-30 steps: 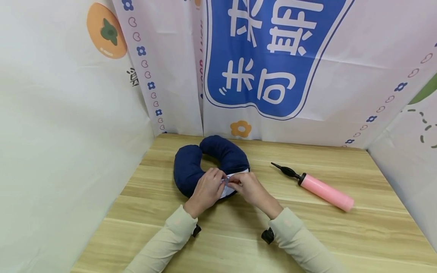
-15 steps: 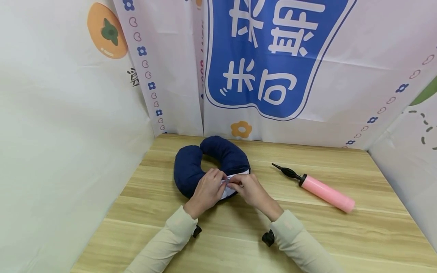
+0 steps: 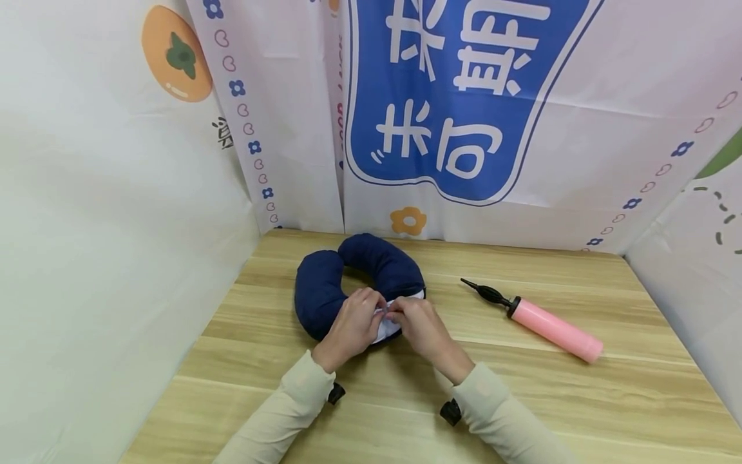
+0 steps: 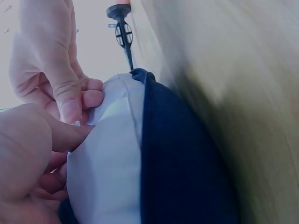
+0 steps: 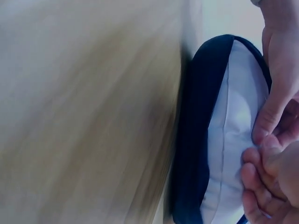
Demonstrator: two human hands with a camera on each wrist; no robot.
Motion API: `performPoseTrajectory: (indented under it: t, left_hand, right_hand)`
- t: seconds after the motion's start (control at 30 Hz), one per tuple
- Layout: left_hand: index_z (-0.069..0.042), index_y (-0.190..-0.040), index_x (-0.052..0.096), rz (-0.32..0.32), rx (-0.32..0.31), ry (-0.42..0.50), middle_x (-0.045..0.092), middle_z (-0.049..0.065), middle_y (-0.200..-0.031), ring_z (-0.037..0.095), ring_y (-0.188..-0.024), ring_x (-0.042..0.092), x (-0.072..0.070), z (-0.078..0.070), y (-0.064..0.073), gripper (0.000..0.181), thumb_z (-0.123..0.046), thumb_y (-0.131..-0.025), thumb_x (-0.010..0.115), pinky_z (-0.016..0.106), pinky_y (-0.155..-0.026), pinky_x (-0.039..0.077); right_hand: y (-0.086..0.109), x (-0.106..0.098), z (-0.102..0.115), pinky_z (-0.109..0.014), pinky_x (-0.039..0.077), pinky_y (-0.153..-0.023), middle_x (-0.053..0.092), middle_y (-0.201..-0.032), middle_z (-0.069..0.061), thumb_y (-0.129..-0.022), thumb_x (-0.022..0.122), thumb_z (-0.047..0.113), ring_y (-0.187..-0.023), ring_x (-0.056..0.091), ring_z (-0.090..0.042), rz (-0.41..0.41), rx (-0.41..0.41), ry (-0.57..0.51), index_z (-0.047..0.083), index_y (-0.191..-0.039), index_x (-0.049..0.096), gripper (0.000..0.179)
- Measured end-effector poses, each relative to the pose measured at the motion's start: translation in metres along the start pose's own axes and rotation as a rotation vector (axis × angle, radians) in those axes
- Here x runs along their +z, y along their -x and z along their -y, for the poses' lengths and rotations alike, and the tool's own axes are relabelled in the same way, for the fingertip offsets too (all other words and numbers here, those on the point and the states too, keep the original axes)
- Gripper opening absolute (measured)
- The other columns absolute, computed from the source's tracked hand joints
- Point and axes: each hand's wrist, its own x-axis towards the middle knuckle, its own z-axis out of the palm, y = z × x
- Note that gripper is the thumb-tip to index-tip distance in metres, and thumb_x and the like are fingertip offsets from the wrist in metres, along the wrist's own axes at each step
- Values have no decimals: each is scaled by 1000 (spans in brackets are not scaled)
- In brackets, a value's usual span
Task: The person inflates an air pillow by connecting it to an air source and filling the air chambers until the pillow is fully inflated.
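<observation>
A navy U-shaped neck pillow (image 3: 317,293) lies on the table, its cover drawn open along the near curve so the white inner bladder (image 4: 105,172) shows. My left hand (image 3: 353,322) pinches the bladder around a small clear air valve (image 4: 78,123), as the left wrist view shows. From the right, my right hand (image 3: 420,324) pinches at that same valve, thumb and forefinger meeting the left fingertips. Most of the valve is hidden behind the fingers. In the right wrist view the dark cover edge (image 5: 205,140) runs below the exposed white fabric.
A pink hand pump (image 3: 556,328) with a black nozzle lies on the wooden table (image 3: 522,399) to the right of the pillow, nozzle toward the back left. A printed white sheet (image 3: 301,129) hangs behind the table, and white sheets flank it.
My right hand has turned slightly and its wrist has dropped a little, with the fingers still at the valve. The left hand keeps its hold; pillow and pump stay in place.
</observation>
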Motion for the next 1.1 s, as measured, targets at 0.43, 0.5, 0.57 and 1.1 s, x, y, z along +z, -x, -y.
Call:
performPoseTrajectory:
  t: [0.43, 0.5, 0.57, 1.1]
  left_hand:
    - [-3, -96, 74, 74, -35, 45, 73, 11, -94, 27, -88, 69, 0, -4, -6, 8, 3, -93, 69, 43, -81, 61]
    - [-4, -98, 75, 87, -42, 45, 73, 9, -95, 25, -89, 69, -2, -2, -5, 8, 1, -95, 70, 42, -81, 61]
    - [-5, -100, 75, 97, -38, 55, 72, 7, -97, 22, -90, 67, -6, 0, -3, 8, 0, -95, 71, 40, -82, 60]
    - [-7, -97, 73, -92, 145, -230, 66, 5, -92, 21, -86, 61, -16, -2, -3, 11, -9, -90, 82, 33, -78, 57]
  right_hand:
    - [1, 5, 12, -35, 58, -64, 77, -82, -2, -89, 83, 7, -75, 73, -21, -58, 156, 155, 10, -84, 72, 12]
    - [-1, 3, 12, -33, 57, -62, 77, -81, -3, -90, 82, 8, -73, 72, -20, -40, 166, 121, 9, -84, 73, 11]
    - [-4, -1, 11, -29, 56, -63, 78, -82, -3, -92, 81, 9, -72, 71, -17, 2, 181, 50, 9, -85, 75, 9]
    - [-7, -23, -1, -21, 48, -58, 76, -78, 5, -97, 78, 18, -63, 58, -5, 136, 375, -225, 16, -83, 80, 14]
